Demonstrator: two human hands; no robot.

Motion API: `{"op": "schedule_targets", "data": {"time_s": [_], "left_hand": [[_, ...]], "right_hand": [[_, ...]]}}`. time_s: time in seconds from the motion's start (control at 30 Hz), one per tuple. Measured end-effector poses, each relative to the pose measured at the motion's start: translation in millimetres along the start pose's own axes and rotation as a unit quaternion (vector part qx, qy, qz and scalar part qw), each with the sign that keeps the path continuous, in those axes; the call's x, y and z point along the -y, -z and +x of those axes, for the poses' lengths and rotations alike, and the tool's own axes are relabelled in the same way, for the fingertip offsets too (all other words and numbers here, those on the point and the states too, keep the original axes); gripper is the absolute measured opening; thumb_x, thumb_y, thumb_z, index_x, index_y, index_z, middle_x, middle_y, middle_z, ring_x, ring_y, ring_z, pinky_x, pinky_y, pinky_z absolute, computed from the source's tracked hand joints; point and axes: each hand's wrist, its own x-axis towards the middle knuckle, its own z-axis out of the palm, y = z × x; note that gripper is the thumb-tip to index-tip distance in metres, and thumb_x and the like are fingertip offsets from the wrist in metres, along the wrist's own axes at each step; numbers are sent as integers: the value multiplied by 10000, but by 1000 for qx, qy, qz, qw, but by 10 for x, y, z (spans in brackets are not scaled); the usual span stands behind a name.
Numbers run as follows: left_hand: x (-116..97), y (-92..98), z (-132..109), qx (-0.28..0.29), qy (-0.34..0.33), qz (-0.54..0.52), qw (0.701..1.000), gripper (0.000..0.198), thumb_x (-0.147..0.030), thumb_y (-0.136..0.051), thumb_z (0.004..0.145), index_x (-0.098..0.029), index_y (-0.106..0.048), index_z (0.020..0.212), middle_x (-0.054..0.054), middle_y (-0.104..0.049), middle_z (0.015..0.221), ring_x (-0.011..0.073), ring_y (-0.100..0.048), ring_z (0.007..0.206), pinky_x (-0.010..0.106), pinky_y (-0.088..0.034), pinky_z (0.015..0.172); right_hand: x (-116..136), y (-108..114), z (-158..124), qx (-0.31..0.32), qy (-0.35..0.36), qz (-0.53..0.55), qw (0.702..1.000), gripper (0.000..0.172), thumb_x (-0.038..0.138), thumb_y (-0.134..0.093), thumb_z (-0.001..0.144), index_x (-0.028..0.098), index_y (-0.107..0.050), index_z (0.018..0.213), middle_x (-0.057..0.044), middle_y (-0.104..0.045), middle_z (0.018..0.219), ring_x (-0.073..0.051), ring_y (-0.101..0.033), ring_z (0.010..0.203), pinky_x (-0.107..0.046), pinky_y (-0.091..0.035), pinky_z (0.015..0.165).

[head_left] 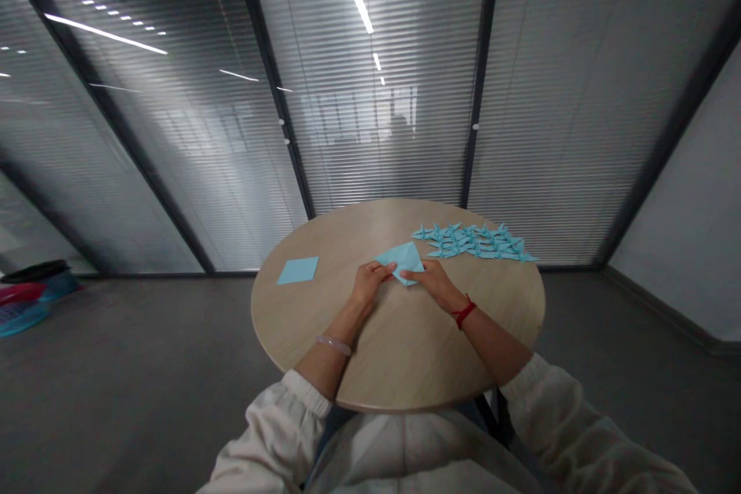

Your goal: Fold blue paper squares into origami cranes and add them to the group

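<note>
Between my two hands is a light blue sheet of origami paper [402, 255], creased and partly folded, above the middle of the table. My left hand [370, 280] pinches its lower left edge, thumb on top. On the other side my right hand [435, 282] grips the right corner, its fingers closed at the paper's edge. A stack or single sheet of flat blue paper [298, 270] lies to the left; I cannot tell which. Several folded blue paper cranes [472, 241] are lined up in rows at the far right of the table.
The round wooden table [417, 363] stands in front of me, close to a glass wall with blinds [382, 154]. Blue and red baskets or bins [35, 293] sit on the floor at the far left. A white wall [683, 208] rises at the right.
</note>
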Motion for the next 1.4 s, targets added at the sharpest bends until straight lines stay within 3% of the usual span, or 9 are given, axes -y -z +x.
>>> {"op": "schedule_targets", "data": {"time_s": [0.27,0.47,0.67,0.9,1.1,1.27,1.4], "left_hand": [[34,33,54,-25,-62,80,995,422,-460,-808,530,-144,-539,457,-40,-469,446,69,-397,453,205,-326,472],[42,61,100,-19,-30,48,998,391,-452,-829,488,-142,-592,497,-16,-542,478,99,-497,484,237,-449,551],[23,46,62,36,20,5,999,397,-433,-836,509,-117,-712,715,66,-686,697,154,-619,639,291,-517,689],[49,61,74,14,2,37,999,365,-445,-829,510,-129,-651,542,20,-610,538,119,-562,528,255,-502,597],[42,79,97,-11,-28,97,995,375,-423,-825,529,-134,-596,462,13,-566,463,100,-514,458,220,-431,508],[60,95,125,11,-27,103,994,380,-447,-821,525,-138,-607,470,14,-576,475,109,-524,472,235,-448,530],[70,75,118,56,6,62,996,399,-492,-812,515,-124,-682,601,47,-652,599,133,-586,558,272,-498,629]], "right_hand": [[4,-2,10,3,-16,-17,1000,444,490,-746,581,98,-727,789,-42,-666,682,-174,-585,638,-278,-447,603],[77,-22,-16,14,-10,0,1000,416,477,-752,557,108,-716,746,-42,-673,707,-163,-579,634,-275,-449,614],[99,-7,-26,5,-8,-19,1000,413,471,-719,588,103,-715,777,-36,-657,685,-161,-563,618,-270,-430,587],[50,-5,6,-7,16,-42,999,366,449,-698,609,103,-691,727,-24,-634,668,-142,-533,596,-252,-396,570],[5,20,20,5,33,-37,999,394,464,-686,642,106,-703,806,-46,-669,762,-160,-565,658,-271,-437,630],[26,25,13,11,34,-25,999,441,487,-697,638,105,-712,857,-49,-677,764,-168,-574,669,-276,-448,627],[16,23,25,-12,35,-30,999,429,486,-694,647,100,-713,835,-43,-661,716,-156,-556,632,-268,-438,595]]}}
